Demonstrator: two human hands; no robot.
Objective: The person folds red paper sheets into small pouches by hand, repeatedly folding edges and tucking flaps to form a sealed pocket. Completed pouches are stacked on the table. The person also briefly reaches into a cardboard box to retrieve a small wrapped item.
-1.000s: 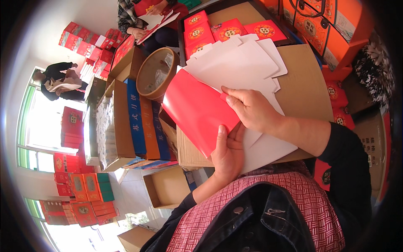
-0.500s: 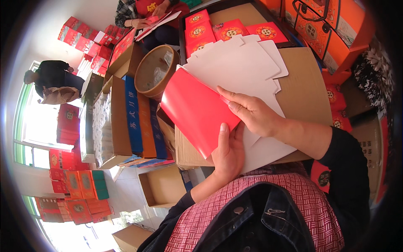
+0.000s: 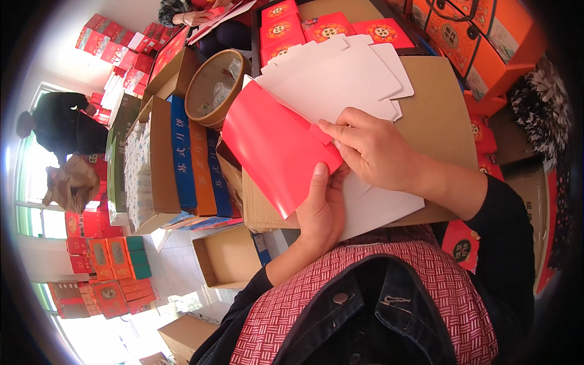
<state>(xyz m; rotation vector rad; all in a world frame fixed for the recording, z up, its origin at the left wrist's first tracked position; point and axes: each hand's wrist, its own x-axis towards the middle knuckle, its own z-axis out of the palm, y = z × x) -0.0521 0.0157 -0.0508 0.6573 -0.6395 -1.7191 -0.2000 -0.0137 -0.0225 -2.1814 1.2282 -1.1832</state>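
Observation:
A glossy red cardboard sleeve or unfolded box [image 3: 267, 152] is tilted in front of me, above a pile of white-backed card blanks [image 3: 347, 76]. My left hand [image 3: 322, 204] grips its near right corner, with the thumb on the red face and the fingers underneath. At its right edge my right hand [image 3: 380, 152] pinches a small red flap between thumb and forefinger. The rest of the right fingers are curled in. Whether the card is glued or folded underneath is hidden.
A cardboard carton [image 3: 435, 109] supports the blanks. Red printed boxes [image 3: 380, 31] lie in a black tray beyond. To the left stand a round brown bin [image 3: 204, 91] and a carton of small wrapped items [image 3: 141, 167]. Two other people are farther off, one bending [image 3: 70, 125].
The small flap now stands out more clearly between my right thumb and forefinger. My left hand keeps its hold. The whole view has shifted slightly, and the person at left bends lower.

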